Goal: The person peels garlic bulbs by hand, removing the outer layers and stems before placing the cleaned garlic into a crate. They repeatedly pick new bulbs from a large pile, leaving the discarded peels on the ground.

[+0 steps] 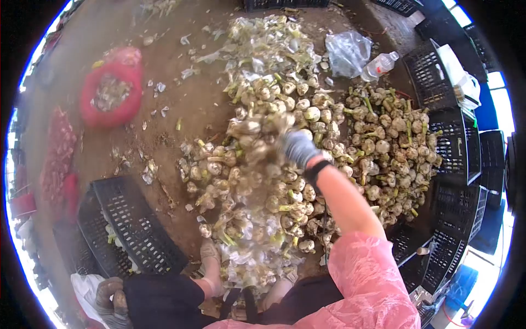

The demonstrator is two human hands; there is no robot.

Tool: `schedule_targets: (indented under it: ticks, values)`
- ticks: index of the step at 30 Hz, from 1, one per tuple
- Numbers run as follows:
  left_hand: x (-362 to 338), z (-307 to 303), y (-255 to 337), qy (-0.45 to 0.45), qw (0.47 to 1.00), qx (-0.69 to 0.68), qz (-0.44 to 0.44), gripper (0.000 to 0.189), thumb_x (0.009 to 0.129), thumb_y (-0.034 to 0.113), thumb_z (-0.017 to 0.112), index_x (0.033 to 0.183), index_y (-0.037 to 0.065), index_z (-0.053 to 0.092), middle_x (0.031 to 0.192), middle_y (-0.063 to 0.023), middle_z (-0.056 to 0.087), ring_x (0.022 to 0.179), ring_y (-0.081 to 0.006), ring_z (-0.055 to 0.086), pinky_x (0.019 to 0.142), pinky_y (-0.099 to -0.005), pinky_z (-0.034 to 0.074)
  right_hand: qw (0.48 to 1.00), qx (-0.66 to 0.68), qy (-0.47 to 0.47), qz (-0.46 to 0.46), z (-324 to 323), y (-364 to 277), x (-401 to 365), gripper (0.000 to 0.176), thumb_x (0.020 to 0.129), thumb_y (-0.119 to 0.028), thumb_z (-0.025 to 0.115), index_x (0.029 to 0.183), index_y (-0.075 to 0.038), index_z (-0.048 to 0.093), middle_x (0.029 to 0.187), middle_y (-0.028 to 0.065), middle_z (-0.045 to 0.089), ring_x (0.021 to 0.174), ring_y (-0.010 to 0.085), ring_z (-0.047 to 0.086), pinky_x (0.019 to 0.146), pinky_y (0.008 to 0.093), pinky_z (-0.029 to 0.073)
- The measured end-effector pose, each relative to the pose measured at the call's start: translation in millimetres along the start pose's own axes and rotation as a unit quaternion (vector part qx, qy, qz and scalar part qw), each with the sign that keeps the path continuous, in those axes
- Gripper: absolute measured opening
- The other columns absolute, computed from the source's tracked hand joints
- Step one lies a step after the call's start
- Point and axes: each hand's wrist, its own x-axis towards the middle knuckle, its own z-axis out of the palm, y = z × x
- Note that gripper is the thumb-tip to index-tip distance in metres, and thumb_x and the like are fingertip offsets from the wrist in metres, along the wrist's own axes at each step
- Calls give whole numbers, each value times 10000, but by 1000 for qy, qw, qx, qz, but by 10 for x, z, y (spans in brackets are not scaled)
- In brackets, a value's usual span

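My right hand [298, 148], in a grey glove with a dark band at the wrist, reaches into the middle of a heap of garlic bulbs [312, 114]. Motion smears its fingers, and the garlic bulbs [249, 129] just beyond them are blurred too. My left hand [111, 299], also gloved, is low at the left beside my knee, its fingers curled; whatever they hold is hidden. A second, browner heap of garlic [383, 145] lies to the right. Loose papery garlic skins [255, 247] cover the ground between my feet.
A black crate [139, 225] leans at the left, near a white bag [85, 290]. Farther off stands a red mesh sack [112, 118] holding skins. Peelings [268, 46], a clear plastic bag [348, 54] and a bottle [379, 67] lie beyond the heap. Black crates [446, 140] line the right.
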Motion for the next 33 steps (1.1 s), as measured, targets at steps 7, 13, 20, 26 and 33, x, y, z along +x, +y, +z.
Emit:
schedule_targets:
  ticks: [7, 13, 20, 26, 33]
  values:
    - [-56, -19, 181, -76, 991, -31, 105, 137, 834, 83, 514, 924, 7, 582, 952, -118, 586, 878, -217, 541, 814, -318, 420, 950, 60, -258, -166, -391, -626, -1192, 399, 790, -419, 569, 1078, -145, 597, 1032, 102, 613, 914, 232, 588, 837, 332, 448]
    - [-99, 25, 81, -51, 991, -87, 83, 132, 835, 71, 512, 939, 13, 568, 950, -116, 588, 890, -209, 540, 818, -321, 419, 995, 92, -23, -37, -842, -509, -384, 437, 815, -277, 588, 1213, -148, 463, 1051, 151, 584, 946, 217, 568, 823, 336, 491]
    - [-50, -151, -583, -62, 993, -39, 88, 149, 737, 143, 524, 800, 8, 526, 860, -119, 545, 796, -201, 488, 747, -314, 378, 987, -20, 130, 90, -252, -97, 874, 318, 724, -167, 599, 1023, -66, 562, 1098, 182, 536, 996, 333, 541, 826, 391, 456]
    - [-16, -15, 211, -48, 994, -64, -73, 152, 827, 69, 500, 938, -8, 568, 938, -99, 588, 878, -202, 523, 817, -321, 411, 933, 123, 257, 220, -918, 611, 753, 257, 806, -342, 516, 836, -105, 610, 787, 63, 609, 836, 190, 590, 767, 329, 446]
    - [30, -33, 307, -79, 993, -23, -81, 164, 831, 84, 494, 935, -19, 568, 926, -95, 594, 862, -195, 531, 804, -312, 419, 954, -288, 42, 72, -396, 1973, 1567, 162, 772, -85, 530, 879, -132, 642, 920, 55, 646, 897, 210, 587, 777, 296, 450]
